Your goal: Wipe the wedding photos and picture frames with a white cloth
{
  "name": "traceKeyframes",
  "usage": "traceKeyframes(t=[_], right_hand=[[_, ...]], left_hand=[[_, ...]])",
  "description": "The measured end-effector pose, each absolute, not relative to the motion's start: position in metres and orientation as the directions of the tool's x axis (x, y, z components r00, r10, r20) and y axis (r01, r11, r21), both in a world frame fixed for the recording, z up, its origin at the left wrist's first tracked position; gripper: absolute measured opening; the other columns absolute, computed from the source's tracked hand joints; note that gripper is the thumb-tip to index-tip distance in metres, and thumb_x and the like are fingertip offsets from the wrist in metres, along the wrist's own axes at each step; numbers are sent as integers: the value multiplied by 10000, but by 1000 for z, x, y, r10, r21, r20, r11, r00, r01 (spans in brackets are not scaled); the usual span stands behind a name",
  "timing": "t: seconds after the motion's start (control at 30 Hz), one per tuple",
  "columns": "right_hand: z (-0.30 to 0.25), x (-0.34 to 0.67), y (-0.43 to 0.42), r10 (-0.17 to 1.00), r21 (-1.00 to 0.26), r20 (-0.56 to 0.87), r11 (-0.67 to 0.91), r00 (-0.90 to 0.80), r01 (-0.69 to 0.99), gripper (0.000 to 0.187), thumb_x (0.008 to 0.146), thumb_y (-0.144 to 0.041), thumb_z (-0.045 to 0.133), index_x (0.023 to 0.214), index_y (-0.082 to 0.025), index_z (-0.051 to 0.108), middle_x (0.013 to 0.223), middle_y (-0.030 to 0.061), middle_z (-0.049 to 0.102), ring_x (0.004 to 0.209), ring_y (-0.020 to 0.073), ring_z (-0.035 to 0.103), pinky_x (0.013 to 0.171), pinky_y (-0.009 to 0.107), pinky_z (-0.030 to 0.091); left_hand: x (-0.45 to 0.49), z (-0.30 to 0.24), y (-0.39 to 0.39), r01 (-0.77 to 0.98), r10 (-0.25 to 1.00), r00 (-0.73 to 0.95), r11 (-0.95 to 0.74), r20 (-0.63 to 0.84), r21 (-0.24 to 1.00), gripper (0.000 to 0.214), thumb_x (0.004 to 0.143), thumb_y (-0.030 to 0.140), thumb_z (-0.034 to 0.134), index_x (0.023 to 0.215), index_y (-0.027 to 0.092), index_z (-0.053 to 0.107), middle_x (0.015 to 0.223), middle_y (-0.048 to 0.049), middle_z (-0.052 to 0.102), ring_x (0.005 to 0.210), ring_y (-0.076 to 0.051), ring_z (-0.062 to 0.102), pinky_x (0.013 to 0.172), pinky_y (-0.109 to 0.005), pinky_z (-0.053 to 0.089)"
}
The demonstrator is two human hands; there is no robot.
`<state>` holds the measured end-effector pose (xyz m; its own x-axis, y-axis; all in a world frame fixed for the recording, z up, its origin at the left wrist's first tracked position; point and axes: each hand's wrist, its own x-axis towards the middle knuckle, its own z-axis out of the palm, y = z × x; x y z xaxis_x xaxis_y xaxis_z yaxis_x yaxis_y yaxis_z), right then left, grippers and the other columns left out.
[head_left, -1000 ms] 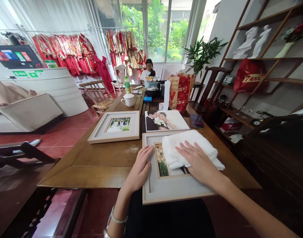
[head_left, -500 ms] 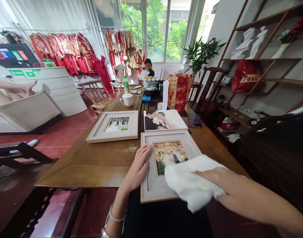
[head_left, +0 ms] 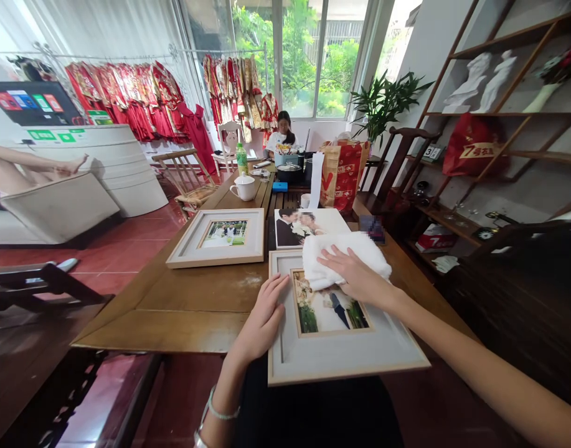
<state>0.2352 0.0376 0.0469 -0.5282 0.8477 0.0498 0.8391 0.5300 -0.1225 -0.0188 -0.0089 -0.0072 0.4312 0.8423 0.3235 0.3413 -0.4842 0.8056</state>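
Note:
A light-wood picture frame (head_left: 322, 367) with a wide pale mat lies at the near edge of the table, reaching over my lap. Its wedding photo (head_left: 329, 314) shows a couple, the upper part covered by a white towel (head_left: 376, 258). My right hand (head_left: 348, 267) presses on that towel with fingers spread, at the frame's upper right. My left hand (head_left: 266, 311) rests along the frame's left edge, fingers stretched out and laid on the mat. A second picture frame (head_left: 187, 252) lies flat to the left, and an unframed wedding photo print (head_left: 334, 224) lies just beyond.
On the wooden table (head_left: 182, 311) stand a white lidded cup (head_left: 244, 186), a green bottle (head_left: 241, 159), a blue box (head_left: 280, 186) and a red-and-tan paper bag (head_left: 345, 177). A person (head_left: 281, 140) sits at the far end. Shelves (head_left: 495, 115) line the right, and a wooden chair (head_left: 185, 177) stands left.
My right hand has pushed the towel from the frame's lower right up to its top edge, uncovering the lower glass. My left hand has stayed on the left edge.

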Motion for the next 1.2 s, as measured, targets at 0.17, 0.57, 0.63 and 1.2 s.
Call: traceKeyframes(t=[0.17,0.57,0.63,1.2], right_hand=[[53,230,7,735,-249,-71,642,-674,725,864,529,57,387,1360,-175,438,1457,64,384,1383,252,232,1112,520,215],[56,207,39,654,-46,247,745,-715,665,738,602,96,426,1287,-165,510,1361,75,521,1333,253,343,1095,497,262],[58,200,49,633,-8,206,764,-746,645,708,629,115,421,1265,-176,528,1362,74,520,1330,252,347,1089,496,263],[60,173,11,621,-16,79,783,-780,622,302,652,3,568,929,-100,626,1055,181,642,1074,302,556,909,404,430]], left_hand=[[-18,-6,-9,346,837,439,-493,327,798,487,928,159,334,1402,270,358,1489,-37,329,1404,-232,169,1156,-492,134],[-18,-12,-6,331,822,425,-532,380,779,471,916,155,340,1376,247,390,1466,-70,341,1390,-240,207,1150,-496,167],[-17,-12,-6,338,826,418,-528,378,779,464,915,154,341,1368,239,400,1460,-77,344,1389,-238,209,1151,-491,166],[-19,-16,-7,341,825,403,-536,395,772,574,935,180,340,1464,291,149,1531,-55,176,1411,-241,136,1158,-487,100]])
